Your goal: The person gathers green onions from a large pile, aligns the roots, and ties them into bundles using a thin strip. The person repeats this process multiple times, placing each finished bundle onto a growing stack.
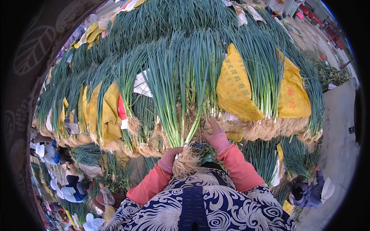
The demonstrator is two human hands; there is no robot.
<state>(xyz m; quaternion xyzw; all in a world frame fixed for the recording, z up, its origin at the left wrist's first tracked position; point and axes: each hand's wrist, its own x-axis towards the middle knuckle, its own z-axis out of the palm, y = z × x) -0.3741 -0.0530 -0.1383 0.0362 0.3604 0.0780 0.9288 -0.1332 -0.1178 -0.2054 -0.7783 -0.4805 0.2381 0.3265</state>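
Note:
My left hand [170, 158], in a pink glove, grips a bunch of green onions [170, 127] just above its roots. The long leaves fan out away from me over the pile, and the tangled tan roots [186, 163] hang close to my patterned apron [162, 202]. To the right of the bunch, my right hand [216, 138] has its fingers apart and holds nothing. Its fingertips are near the white stem ends of piled green onions [212, 108]; whether they touch is unclear. A yellow woven sack [235, 86] bearing printed writing lies among the stalks beyond that hand.
Stacked green onions [173, 17] fill the far side in layers. More yellow sacks [293, 89] are tucked between bundles. Behind me, people [310, 190] in hats work at both sides among heaps of green onions [260, 158]. Concrete ground [339, 144] runs along the right.

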